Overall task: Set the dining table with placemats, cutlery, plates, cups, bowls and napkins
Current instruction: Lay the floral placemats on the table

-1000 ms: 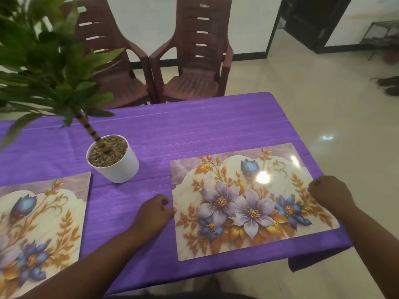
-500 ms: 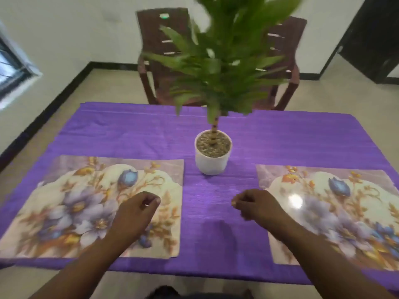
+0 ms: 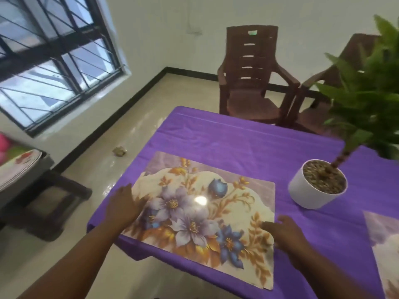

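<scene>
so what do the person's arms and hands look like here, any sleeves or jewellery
Both forearms are bare right to the bottom edge of the view: no sleeves show. The left hand and the right hand wear no gloves, and no watch, bracelet or ring shows. The picture is slightly blurred, so a thin ring could be missed.

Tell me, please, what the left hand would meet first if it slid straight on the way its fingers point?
Probably nothing soon: the left hand points up along the floral placemat's left edge, and only bare purple tablecloth lies ahead.

home dining room — clothed table | plastic chairs | barred window
</scene>
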